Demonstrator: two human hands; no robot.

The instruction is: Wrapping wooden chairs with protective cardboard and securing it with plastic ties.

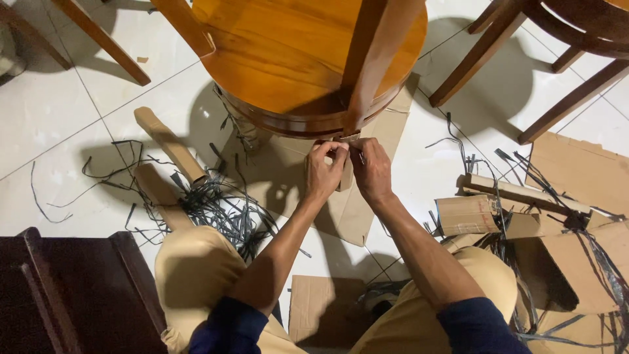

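Hands meet at the round wooden table (308, 65) rim: left hand (324, 172) and right hand (370, 170) both pinch a cardboard strip (346, 177) hanging just below, fingers narrow, likely gripping its taped end. Cut strapping (216, 206) lies left of them.

Flat brown cardboard sheet (357, 210) spread on the white floor under the round wooden seat, at centre. Narrow strip of the same brown cardboard (346, 172) standing upright near the seat's rim, pinched between left hand (324, 172) and right hand (372, 170). Long brown cardboard sleeve (169, 144) lying slantwise to the left, a second sleeve (157, 193) just nearer. Folded cardboard wrap (466, 215) to the right, beside a long cardboard-covered bar (524, 194). Large flat brown sheets (583, 172) at far right. Small cardboard piece (318, 309) near, between the knees. No labels, signs or screens visible.
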